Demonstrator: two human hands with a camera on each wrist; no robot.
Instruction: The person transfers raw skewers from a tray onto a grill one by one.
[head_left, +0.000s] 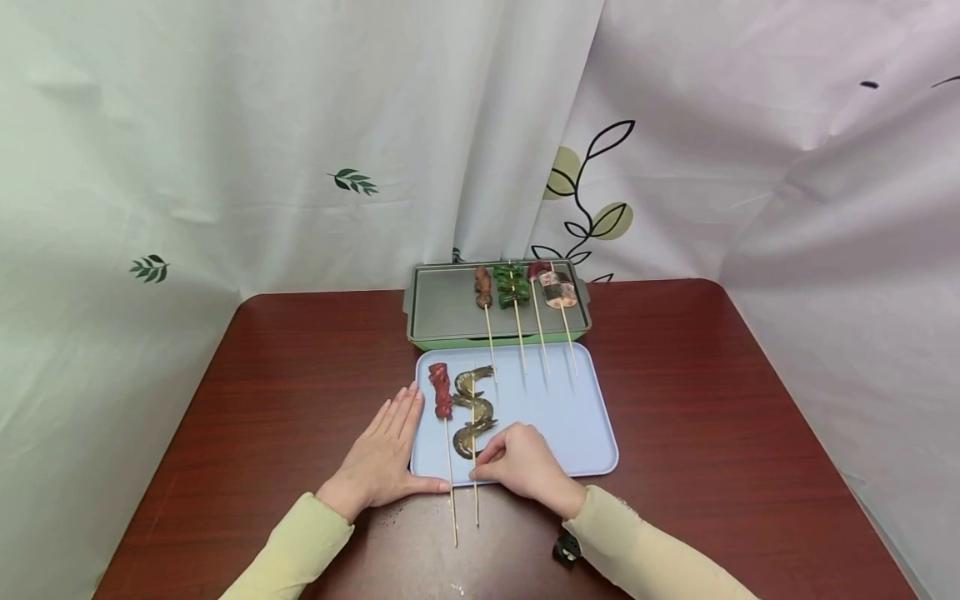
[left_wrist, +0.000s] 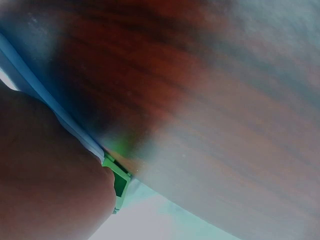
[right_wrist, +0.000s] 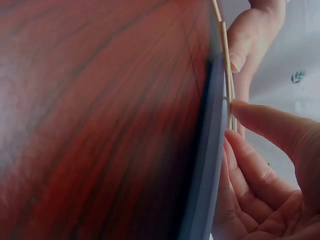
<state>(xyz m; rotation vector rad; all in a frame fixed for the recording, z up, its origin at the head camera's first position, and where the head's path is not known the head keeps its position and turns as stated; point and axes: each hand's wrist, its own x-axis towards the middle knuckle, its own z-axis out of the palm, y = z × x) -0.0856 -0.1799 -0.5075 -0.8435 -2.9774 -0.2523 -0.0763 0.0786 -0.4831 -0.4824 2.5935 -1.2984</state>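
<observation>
In the head view, a pale blue tray (head_left: 558,433) holds a shrimp skewer (head_left: 480,410) and a red meat skewer (head_left: 441,392), their sticks jutting over the near edge. My right hand (head_left: 525,465) pinches the shrimp skewer's stick between thumb and fingertips at that edge; the right wrist view shows the thumb (right_wrist: 265,122) against the stick (right_wrist: 226,55). Flat along the tray's left side lies my left hand (head_left: 382,457), fingers straight, its thumb reaching the near-left corner by the red meat skewer's stick. In the left wrist view the left hand (left_wrist: 50,170) meets the tray rim (left_wrist: 55,107).
Behind the tray stands a grey-topped grill (head_left: 446,304) with a green base. Across its right half lie a brown meat skewer (head_left: 483,287), a green pepper skewer (head_left: 512,285), a dark red skewer (head_left: 537,271) and a fish skewer (head_left: 559,290). Their sticks reach over the tray.
</observation>
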